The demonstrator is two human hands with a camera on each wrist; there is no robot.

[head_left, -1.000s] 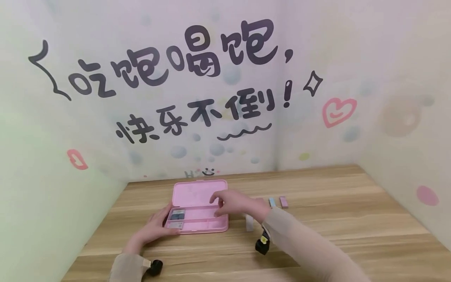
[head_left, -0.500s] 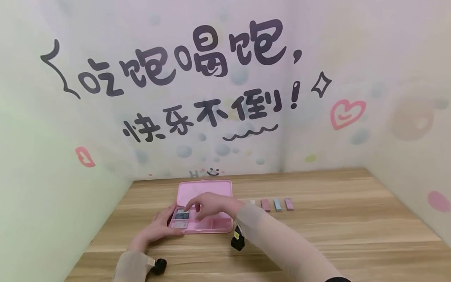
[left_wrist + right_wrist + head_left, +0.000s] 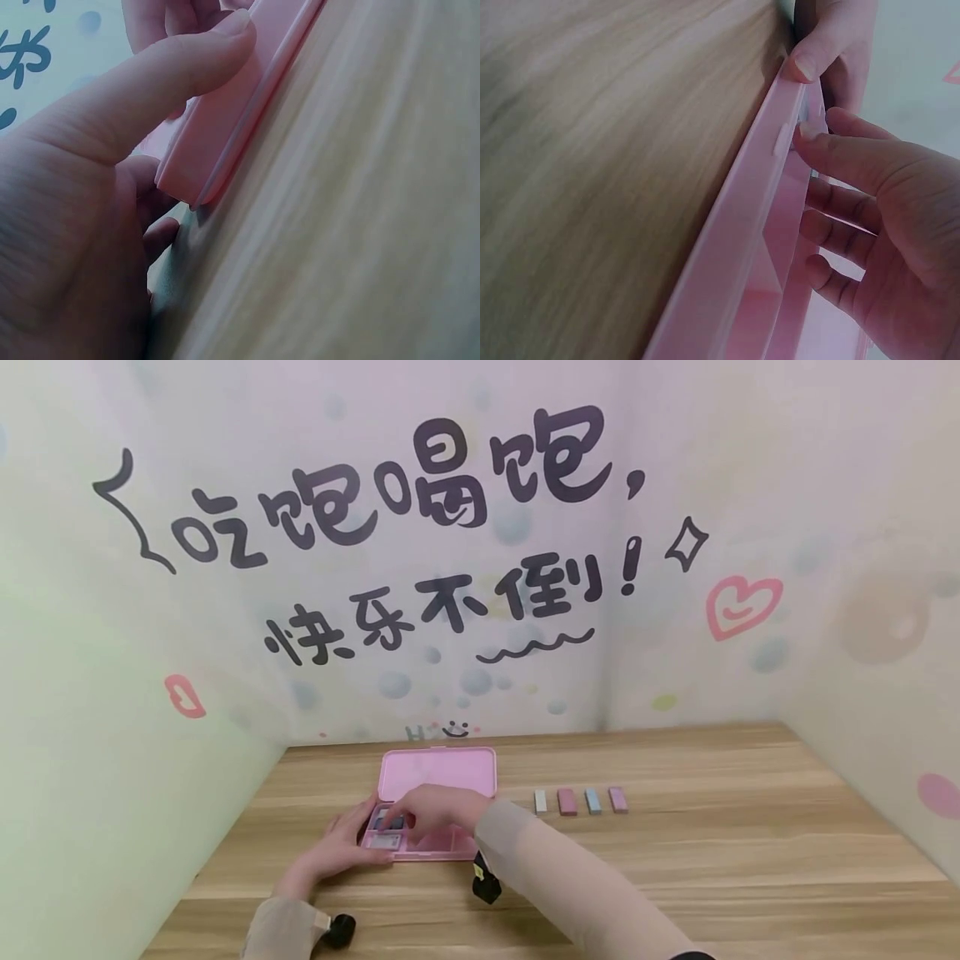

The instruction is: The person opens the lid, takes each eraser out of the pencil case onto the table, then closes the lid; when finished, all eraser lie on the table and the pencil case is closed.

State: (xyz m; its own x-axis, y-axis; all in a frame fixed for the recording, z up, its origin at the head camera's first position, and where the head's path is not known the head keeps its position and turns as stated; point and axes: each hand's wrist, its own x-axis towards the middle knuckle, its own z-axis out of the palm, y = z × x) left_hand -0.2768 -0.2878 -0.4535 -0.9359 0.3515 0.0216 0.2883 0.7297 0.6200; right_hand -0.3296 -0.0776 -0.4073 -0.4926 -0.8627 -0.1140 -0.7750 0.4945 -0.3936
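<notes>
An open pink pencil case (image 3: 438, 770) lies on the wooden table, its lid folded back. My left hand (image 3: 333, 850) grips the case's left end, with the thumb on the front edge and the fingers behind the corner. Small white and dark blue-grey blocks (image 3: 397, 823) sit in the rear left compartment, and a pale block (image 3: 386, 842) lies in the front left one. My right hand (image 3: 438, 808) reaches over the case, thumb and index finger down at the rear left compartment. The other fingers (image 3: 836, 232) are apart and bent. I cannot tell whether the fingertips pinch a block.
To the right of the case stand a white block (image 3: 540, 802), a pink block (image 3: 567, 802), a light blue block (image 3: 593, 801) and a purple block (image 3: 618, 799) in a row. A printed wall (image 3: 675, 668) closes off the table's back.
My right hand has moved left from the case's right end to the left compartment and lowered its fingertips there. My left hand keeps its hold on the case. The view has shifted slightly.
</notes>
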